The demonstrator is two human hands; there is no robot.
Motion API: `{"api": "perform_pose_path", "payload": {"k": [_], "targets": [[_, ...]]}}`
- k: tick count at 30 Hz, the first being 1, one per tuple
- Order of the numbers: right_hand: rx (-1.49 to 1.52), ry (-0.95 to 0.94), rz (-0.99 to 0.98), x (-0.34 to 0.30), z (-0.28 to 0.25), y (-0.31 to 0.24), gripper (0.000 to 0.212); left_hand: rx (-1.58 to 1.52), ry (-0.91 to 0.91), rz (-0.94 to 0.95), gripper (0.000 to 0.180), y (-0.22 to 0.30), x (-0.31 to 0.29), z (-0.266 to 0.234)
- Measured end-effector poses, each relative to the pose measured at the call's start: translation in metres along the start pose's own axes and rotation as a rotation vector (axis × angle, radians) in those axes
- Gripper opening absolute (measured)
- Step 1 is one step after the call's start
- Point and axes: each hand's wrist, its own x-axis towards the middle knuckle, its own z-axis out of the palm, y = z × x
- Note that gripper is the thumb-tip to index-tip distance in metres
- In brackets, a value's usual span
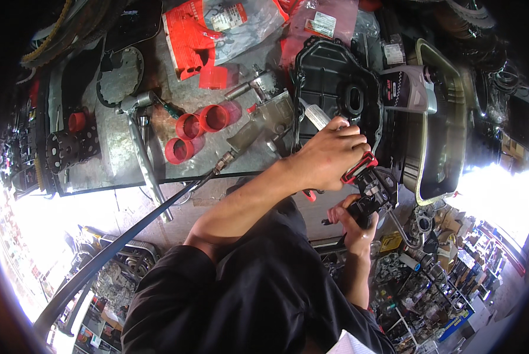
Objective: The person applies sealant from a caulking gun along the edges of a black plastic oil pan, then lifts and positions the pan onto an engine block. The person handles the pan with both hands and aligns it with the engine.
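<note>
At bench's near edge, a small black metal part (372,197) is gripped by right hand (354,221); red-handled pliers (359,168), held in left hand (329,156), point down-right onto it.

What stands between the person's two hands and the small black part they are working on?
Nothing visible does. The right hand already grips the small black part from below, and the left hand, holding a red-handled tool, reaches it from above.

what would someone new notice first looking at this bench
The two hands meeting at centre right: the left hand grips a red-and-black handled tool over a small black part held by the right hand. Left of them, three red caps stand out on the grey bench.
</note>
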Motion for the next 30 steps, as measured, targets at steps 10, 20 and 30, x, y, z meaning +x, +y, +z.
{"api": "perform_pose_path", "payload": {"k": [10, 20, 30], "targets": [[-0.056, 0.014, 0.012, -0.012, -0.004, 0.002, 0.012, -0.003, -0.036, -0.035, 0.063, 0.011, -0.007, 0.006], [-0.021, 0.048, -0.02, -0.022, -0.002, 0.006, 0.01, -0.032, -0.067, -0.038, 0.062, 0.018, -0.012, 0.011], [0.006, 0.056, 0.022, -0.032, -0.01, 0.011, 0.013, -0.035, -0.052, -0.033, 0.055, 0.026, -0.015, 0.017]]}}
